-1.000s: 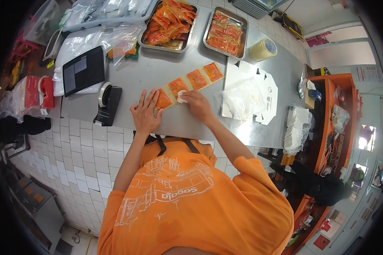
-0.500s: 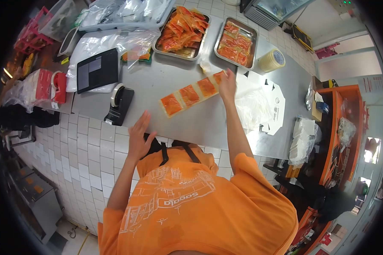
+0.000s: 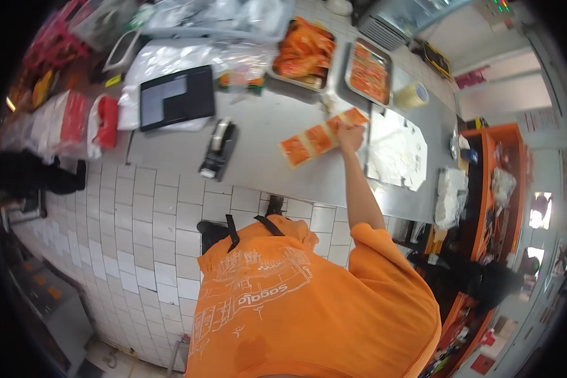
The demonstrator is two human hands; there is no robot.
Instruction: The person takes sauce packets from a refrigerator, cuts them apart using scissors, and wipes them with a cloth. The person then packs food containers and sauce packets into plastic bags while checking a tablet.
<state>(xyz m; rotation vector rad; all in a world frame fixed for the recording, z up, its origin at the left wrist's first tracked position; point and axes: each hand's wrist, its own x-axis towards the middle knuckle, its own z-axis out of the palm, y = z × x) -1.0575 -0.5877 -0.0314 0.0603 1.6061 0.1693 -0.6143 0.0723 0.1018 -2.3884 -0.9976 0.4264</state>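
One word I can read: "Sagala", on the orange shirt (image 3: 264, 315). The right hand (image 3: 351, 135) curls against the packet strip (image 3: 312, 140) on the steel table (image 3: 258, 120) — grip too blurred to tell — left hand out of view.

Black tablet (image 3: 192, 94), orange shelving (image 3: 521, 160)

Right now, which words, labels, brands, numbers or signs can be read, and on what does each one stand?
"Sagala": on the orange shirt.
Too small or blurred to read: the tablet screen, the print on the white cardboard, the wall notice.
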